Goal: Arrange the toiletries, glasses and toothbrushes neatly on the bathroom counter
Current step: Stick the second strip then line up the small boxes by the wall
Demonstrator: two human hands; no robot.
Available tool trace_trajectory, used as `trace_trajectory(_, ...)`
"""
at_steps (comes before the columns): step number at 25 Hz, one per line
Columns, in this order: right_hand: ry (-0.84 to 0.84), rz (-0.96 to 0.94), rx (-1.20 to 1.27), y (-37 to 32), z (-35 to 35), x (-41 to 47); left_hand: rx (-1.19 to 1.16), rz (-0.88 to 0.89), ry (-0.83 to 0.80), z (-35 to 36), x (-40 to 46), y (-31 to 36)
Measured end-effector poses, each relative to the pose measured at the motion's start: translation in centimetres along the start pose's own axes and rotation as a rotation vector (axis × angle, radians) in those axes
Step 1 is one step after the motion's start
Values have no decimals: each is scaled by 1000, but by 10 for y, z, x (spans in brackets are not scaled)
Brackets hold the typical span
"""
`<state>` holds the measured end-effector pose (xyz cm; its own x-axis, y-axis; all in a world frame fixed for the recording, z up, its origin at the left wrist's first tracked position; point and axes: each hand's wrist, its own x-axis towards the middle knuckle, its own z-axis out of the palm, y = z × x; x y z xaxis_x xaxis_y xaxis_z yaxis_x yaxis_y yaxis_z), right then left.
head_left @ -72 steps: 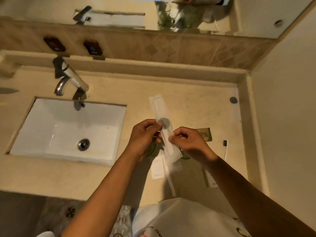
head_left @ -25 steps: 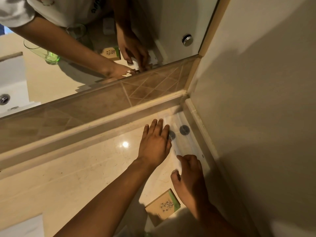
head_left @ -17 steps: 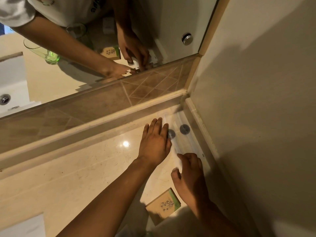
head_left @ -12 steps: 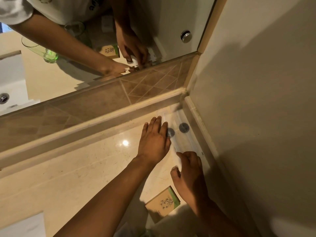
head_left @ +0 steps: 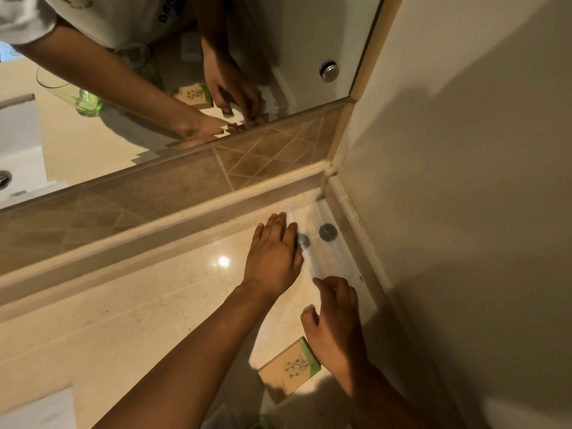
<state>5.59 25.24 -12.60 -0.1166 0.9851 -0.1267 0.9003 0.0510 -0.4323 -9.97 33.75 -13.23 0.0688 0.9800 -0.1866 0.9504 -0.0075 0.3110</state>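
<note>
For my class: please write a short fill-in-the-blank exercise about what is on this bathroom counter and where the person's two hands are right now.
1. The left hand lies flat, palm down, on the ______.
2. The two wrapped toothbrush packets lie side by side in the corner where the counter meets the side ______.
3. The small cardboard box has a stripe of ______ along one edge.
4. The right hand is between the packets and the ______.

Missing words: counter; wall; green; box
</note>
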Motion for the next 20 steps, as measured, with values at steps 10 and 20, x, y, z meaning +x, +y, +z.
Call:
trace_trajectory(10, 4, -102, 153, 14, -29, -22, -219, 3, 104, -38, -63, 7)
trace_trajectory(20, -208, -164, 306, 10, -66, -88, -549, -413, 92, -80, -216, 22)
